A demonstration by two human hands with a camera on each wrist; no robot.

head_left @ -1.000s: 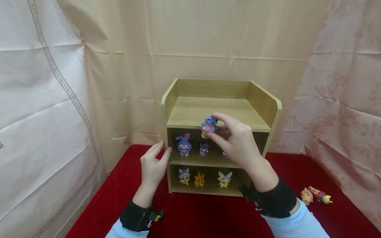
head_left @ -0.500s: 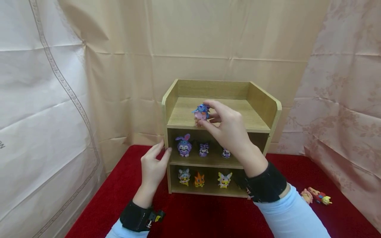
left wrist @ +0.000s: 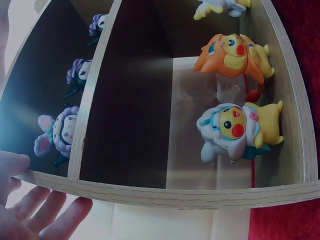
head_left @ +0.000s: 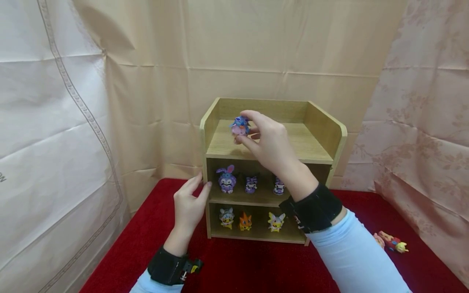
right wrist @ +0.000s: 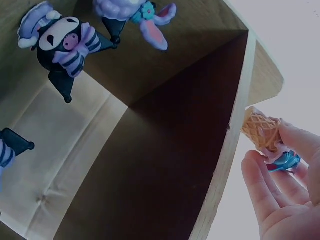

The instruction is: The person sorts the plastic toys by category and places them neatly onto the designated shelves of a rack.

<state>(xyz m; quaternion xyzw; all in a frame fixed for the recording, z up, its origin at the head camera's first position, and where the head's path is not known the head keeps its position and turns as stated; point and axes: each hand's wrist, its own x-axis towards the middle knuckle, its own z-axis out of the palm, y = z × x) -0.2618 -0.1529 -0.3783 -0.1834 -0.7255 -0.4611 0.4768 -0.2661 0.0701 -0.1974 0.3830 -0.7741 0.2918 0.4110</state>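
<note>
My right hand [head_left: 270, 142] pinches a small blue character figurine on a pink ice-cream cone [head_left: 239, 127] between thumb and fingertips, above the top shelf of a small wooden shelf unit [head_left: 271, 158]. In the right wrist view the waffle cone [right wrist: 262, 131] faces the camera, with the blue part below it. My left hand [head_left: 188, 203] rests against the unit's left side panel, its fingers fairly straight on the outer face and the thumb at the front edge. Purple figurines, among them a rabbit-eared one [head_left: 226, 181], stand on the middle shelf.
On the bottom shelf stand several figurines: a yellow one in a pale hood [head_left: 226, 219], an orange one [head_left: 245, 221], a yellow-and-grey one [head_left: 276, 222]. More figurines [head_left: 393, 241] lie on the red cloth [head_left: 234, 268] at right. Curtains [head_left: 146, 81] hang behind and at the sides.
My right hand has carried the ice-cream figurine up and to the left, from before the middle shelf to above the top shelf. The left hand has stayed put.
</note>
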